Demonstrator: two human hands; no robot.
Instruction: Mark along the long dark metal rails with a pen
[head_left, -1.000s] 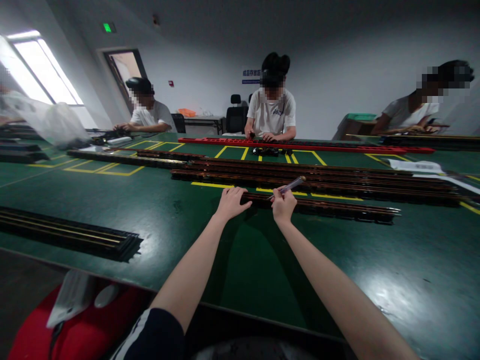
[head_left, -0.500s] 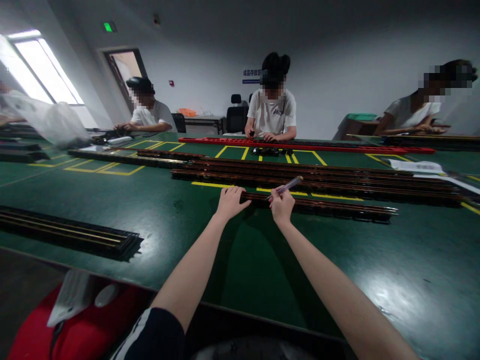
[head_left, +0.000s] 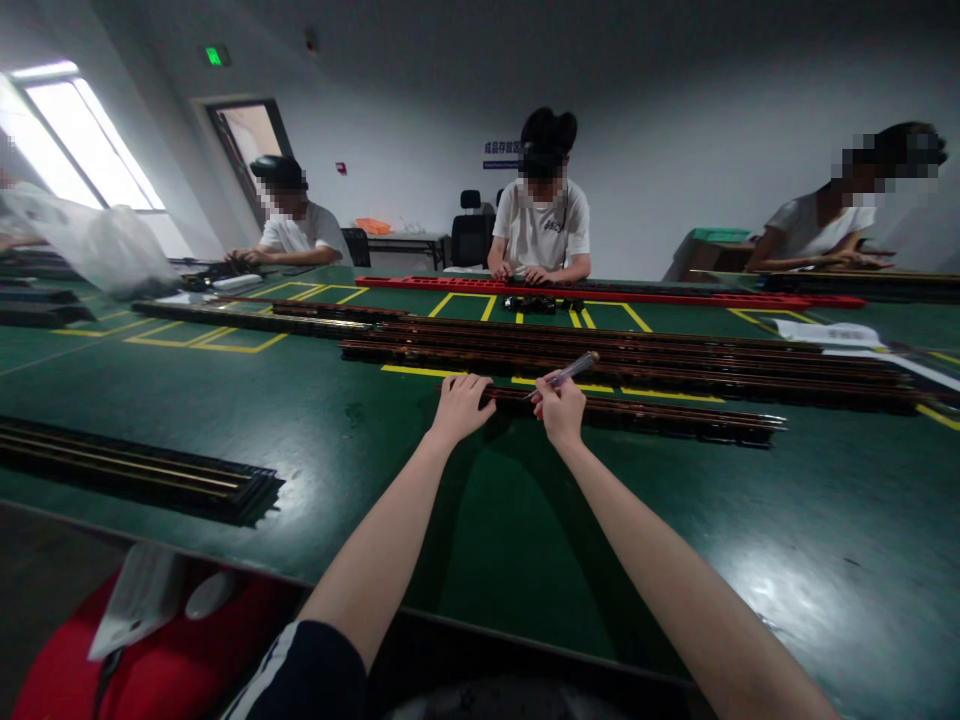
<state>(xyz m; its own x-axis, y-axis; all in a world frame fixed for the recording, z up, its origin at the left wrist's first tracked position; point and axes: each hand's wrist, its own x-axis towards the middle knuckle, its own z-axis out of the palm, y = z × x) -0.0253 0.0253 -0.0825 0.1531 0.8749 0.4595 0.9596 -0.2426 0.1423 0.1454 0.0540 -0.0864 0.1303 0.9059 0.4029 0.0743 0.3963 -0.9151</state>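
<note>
A long dark strip with copper-coloured lines lies crosswise on the table before me. My left hand is closed over the strip's left part, fingers on the far side and thumb towards the right. In my right hand is a slim pen-like tool with a translucent purplish handle. It slants, its back end up to the right and its thin tip down at the strip, between my hands. Whether the tip touches the strip I cannot tell.
Behind the strip lies a bundle of similar long strips. More strips lie at the left on the green table. A red bar and a co-worker are opposite; papers lie at the right.
The view has shifted very slightly. Both hands keep their places on the strip, and the tool stays in my right hand, its angle nearly the same.
</note>
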